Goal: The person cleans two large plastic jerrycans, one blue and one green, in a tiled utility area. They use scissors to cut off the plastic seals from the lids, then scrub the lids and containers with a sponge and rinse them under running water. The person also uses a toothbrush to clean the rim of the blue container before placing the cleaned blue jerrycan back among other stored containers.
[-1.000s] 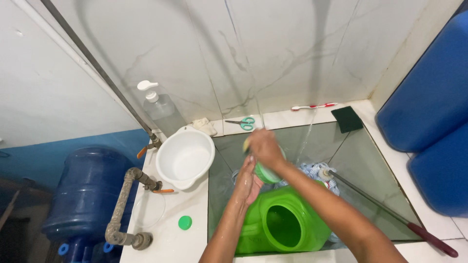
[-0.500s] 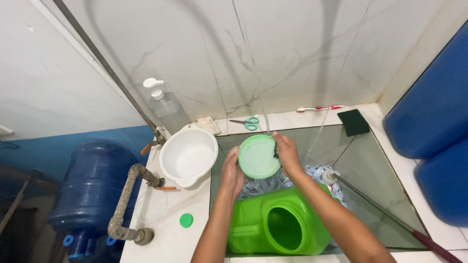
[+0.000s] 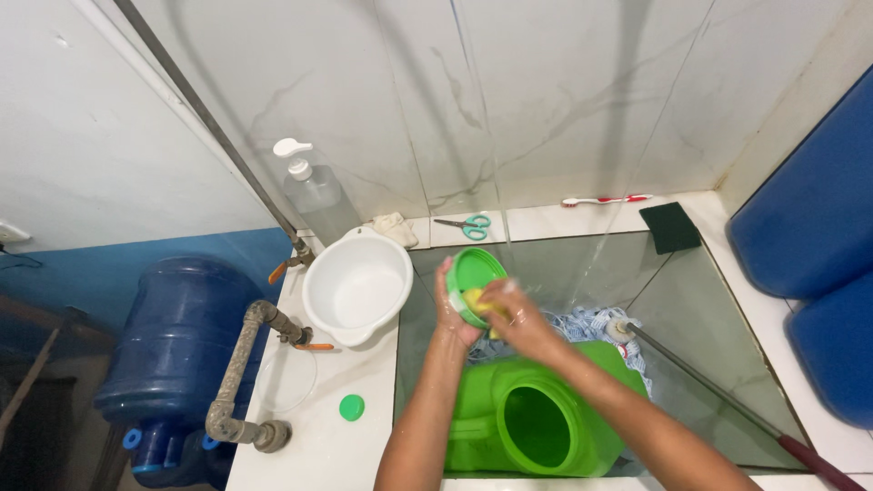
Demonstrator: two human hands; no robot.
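Gripping green lid (image 3: 475, 273) rim, left hand (image 3: 452, 314); right hand (image 3: 516, 314) inside.

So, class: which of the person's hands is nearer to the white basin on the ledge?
Left. The left hand holds the green lid just right of the white basin; the right hand rubs the lid from its far side, further away.

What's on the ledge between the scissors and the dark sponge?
In the head view, a toothbrush lies on the tiled ledge between the scissors and the dark sponge, against the wall.
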